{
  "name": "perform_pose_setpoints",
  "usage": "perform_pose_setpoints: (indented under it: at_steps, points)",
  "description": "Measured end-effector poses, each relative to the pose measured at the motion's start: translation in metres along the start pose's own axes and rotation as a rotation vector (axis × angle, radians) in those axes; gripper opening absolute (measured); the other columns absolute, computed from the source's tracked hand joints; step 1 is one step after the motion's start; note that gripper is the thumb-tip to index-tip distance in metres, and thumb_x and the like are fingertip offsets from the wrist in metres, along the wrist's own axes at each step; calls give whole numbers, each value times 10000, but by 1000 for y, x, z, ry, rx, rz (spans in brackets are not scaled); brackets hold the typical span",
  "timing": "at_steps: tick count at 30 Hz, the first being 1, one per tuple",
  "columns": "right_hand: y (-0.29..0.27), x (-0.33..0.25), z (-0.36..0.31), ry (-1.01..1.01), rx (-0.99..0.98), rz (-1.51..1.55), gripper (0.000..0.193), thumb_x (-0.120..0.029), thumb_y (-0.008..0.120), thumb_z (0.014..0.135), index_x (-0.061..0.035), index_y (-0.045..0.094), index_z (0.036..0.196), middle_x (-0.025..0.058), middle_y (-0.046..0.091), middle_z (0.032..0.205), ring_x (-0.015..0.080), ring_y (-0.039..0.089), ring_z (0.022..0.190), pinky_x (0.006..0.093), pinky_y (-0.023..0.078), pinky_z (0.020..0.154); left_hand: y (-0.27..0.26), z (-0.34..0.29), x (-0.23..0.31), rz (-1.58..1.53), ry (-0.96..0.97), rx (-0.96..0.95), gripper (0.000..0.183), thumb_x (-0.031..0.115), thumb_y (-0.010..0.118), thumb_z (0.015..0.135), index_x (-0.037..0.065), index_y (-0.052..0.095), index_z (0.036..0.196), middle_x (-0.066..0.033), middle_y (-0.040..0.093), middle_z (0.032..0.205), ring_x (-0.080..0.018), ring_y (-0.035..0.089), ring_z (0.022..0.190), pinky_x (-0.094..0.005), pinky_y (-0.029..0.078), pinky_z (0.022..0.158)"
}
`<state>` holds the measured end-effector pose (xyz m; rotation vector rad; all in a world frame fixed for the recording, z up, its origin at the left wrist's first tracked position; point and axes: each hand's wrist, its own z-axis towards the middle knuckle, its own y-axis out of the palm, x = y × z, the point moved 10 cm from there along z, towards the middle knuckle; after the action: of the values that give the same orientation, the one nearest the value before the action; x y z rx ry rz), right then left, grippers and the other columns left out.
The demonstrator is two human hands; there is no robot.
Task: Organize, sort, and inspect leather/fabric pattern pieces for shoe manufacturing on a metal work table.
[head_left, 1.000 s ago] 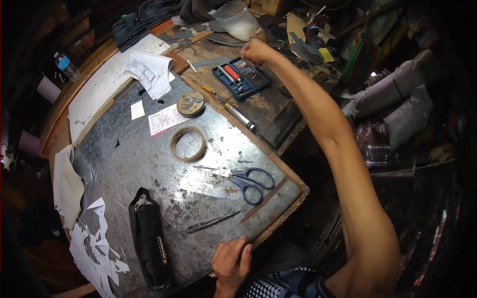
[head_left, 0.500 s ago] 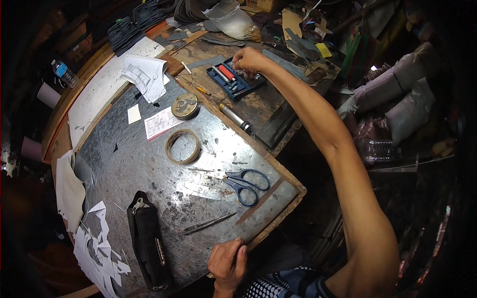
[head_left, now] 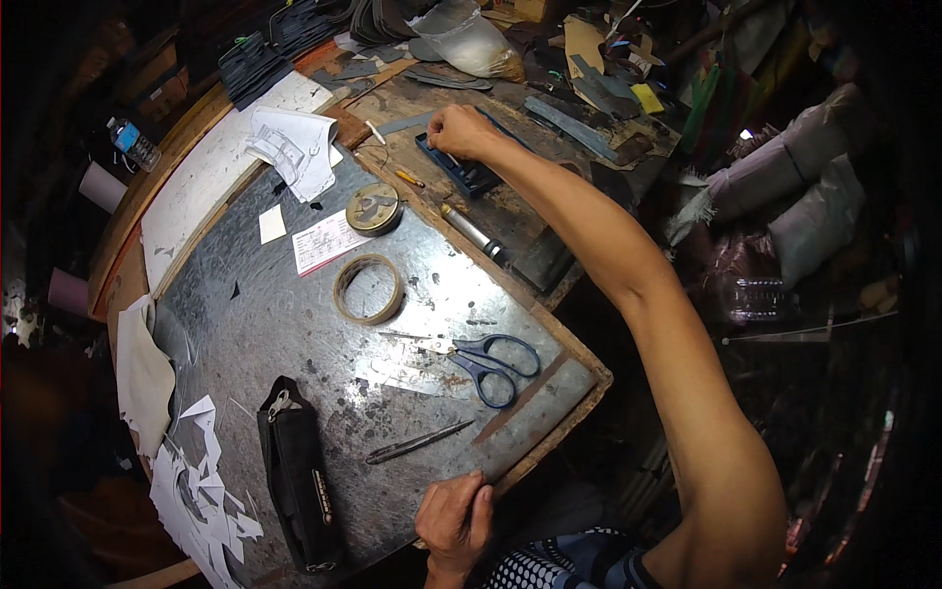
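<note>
At the near edge of the metal-topped workbench [head_left: 294,324], the left hand [head_left: 453,518] rests on the wooden rim, fingers bent over the edge and pressed against it, holding nothing else. Just beyond this hand, a slim dark pointed tool [head_left: 417,443] lies flat on the metal sheet. To its left, a long black pouch [head_left: 297,473] lies lengthwise on the sheet, and white paper offcuts [head_left: 201,496] are scattered at the near left corner. Farther in, blue-handled scissors [head_left: 483,361] lie on the sheet, blades toward the left, apart from both hands. Beyond the scissors sits a roll of tape [head_left: 369,289], lying flat, with a small printed slip [head_left: 329,241] and a round brass-coloured tin [head_left: 373,208] behind it, the tin just beside the slip. A cylindrical metal tool [head_left: 473,234] lies along the far wooden rim. Past that rim, on the cluttered rear bench, the right hand [head_left: 461,133] is extended at full arm's reach over a dark blue tray [head_left: 461,169]. Its fingers are curled narrowly downward onto the tray's far end; whether they pinch an item inside cannot be told. White folded paper patterns [head_left: 289,147] lie to the left of the tray, well apart from it.
</note>
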<state>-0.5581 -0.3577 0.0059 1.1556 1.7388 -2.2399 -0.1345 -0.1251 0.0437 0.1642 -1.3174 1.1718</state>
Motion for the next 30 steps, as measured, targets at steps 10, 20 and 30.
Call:
perform_pose_setpoints:
  at_steps: [10, 20, 30]
  points:
    - [-6, -10, 2, -53, 115, -47, 278, -107, 573, 776, -62, 717, 1009, 214, 689, 1006, 370, 655, 975, 429, 504, 864, -3, -1, -1, -35, 16, 3, 179, -10, 702, 786, -8, 655, 958, -122, 684, 827, -256, 647, 688, -326, 488, 631]
    - [5, -23, -42, -155, -304, -327, 281, -167, 637, 809, -91, 709, 1070, 162, 699, 1000, 322, 653, 971, 396, 499, 861, -4, -2, 0, -38, 39, 6, 204, -6, 706, 789, -14, 656, 987, -125, 688, 831, -256, 649, 693, -327, 492, 632]
    - [10, -11, -43, -213, -163, -305, 333, -150, 609, 812, -131, 685, 1136, 204, 665, 1104, 370, 615, 1073, 435, 472, 941, -2, -2, 0, -10, 15, -6, 203, -7, 708, 787, -13, 656, 983, -130, 690, 835, -261, 651, 703, -329, 495, 632]
